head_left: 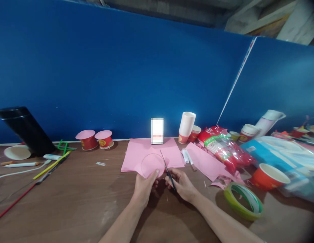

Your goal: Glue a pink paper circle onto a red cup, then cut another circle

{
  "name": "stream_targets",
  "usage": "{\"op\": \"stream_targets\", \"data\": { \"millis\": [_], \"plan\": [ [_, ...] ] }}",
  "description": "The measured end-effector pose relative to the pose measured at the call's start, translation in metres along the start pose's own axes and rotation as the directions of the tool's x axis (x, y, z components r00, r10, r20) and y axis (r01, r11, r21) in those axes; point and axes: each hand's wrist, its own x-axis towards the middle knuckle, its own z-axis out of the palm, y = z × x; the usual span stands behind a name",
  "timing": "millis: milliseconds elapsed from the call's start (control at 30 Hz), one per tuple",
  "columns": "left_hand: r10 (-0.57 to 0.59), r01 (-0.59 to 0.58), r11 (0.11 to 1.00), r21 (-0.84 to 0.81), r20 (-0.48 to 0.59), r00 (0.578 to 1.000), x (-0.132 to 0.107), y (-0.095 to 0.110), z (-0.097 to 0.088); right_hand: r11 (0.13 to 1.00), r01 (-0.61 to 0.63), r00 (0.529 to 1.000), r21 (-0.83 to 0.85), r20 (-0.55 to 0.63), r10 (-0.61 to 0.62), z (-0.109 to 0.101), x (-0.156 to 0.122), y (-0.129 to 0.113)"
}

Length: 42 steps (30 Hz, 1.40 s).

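My left hand (146, 185) pinches a piece of pink paper (152, 165) with a circle drawn on it, thumb on top near the lower edge. In my right hand (181, 184) is a pair of scissors (168, 172), its blade pointing up and to the left along the right side of the circle. Part of the scissors' handle is hidden by my fingers. Behind the held piece lies a stack of pink paper (131, 153) on the table. A phone-like upright object (157, 131) with a blurred bright screen stands at its back.
Two red paper cups topped with pink discs (86, 140) stand at the back left, near a black flask (27, 131). Rightward are stacked cups (186, 126), pink scraps (207, 162), a red plastic bag (217, 145), an orange cup (270, 177) and a tape roll (243, 201). A blue wall rises behind.
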Motion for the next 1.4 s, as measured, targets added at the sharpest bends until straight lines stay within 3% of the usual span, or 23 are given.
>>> {"op": "stream_targets", "data": {
  "millis": [1033, 1400],
  "plan": [
    [0.012, -0.010, 0.998, 0.056, -0.024, 1.000, 0.0017, -0.0002, -0.0009, 1.000, 0.005, 1.000, -0.013, 0.003, -0.005, -0.0018, 0.0004, 0.0044],
    [-0.006, 0.006, 1.000, -0.022, 0.000, 1.000, 0.0013, 0.0009, 0.0002, 1.000, 0.013, 1.000, -0.015, -0.002, -0.013, -0.0018, 0.0003, 0.0035]
  ]
}}
